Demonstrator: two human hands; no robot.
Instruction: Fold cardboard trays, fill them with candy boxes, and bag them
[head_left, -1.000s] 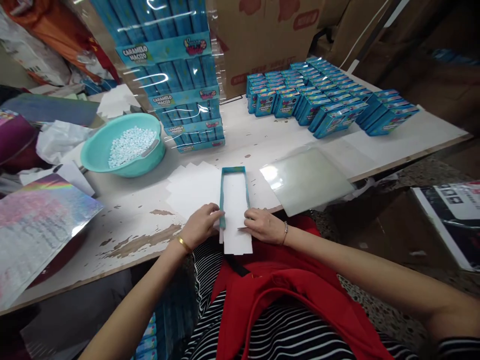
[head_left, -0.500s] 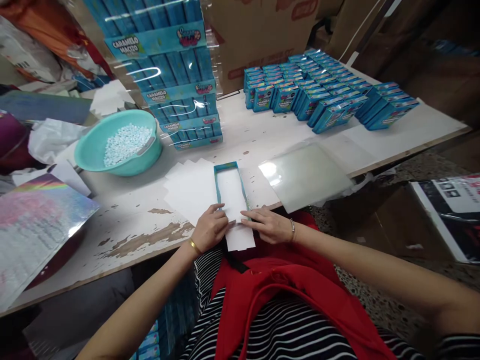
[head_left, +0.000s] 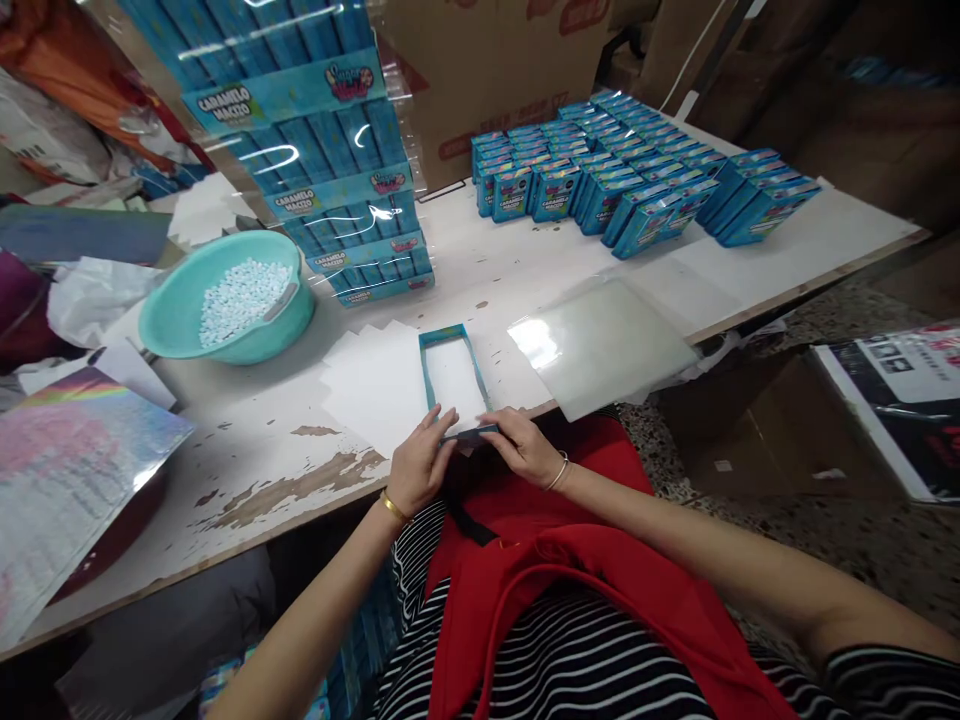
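Note:
At the table's front edge lies a shallow cardboard tray (head_left: 452,372), white inside with blue side walls. My left hand (head_left: 422,460) grips its near left corner, thumb and fingers pinched over the wall. My right hand (head_left: 526,446) pinches the near right corner in the same way. The near wall stands upright between the two hands. Left of the tray, a fanned stack of white cardboard sheets (head_left: 367,385) lies flat on the table.
A turquoise basin (head_left: 176,305) of small pale pieces stands at left, beside a tall wrapped stack of blue candy displays (head_left: 300,190). Rows of small blue boxes (head_left: 555,190) fill the back right. Clear plastic sheets (head_left: 607,345) lie right of the tray, reaching over the front edge.
The white end flap that hung toward me over the edge is folded up into the near wall. Both hands have closed from a light finger touch into a pinch at the corners.

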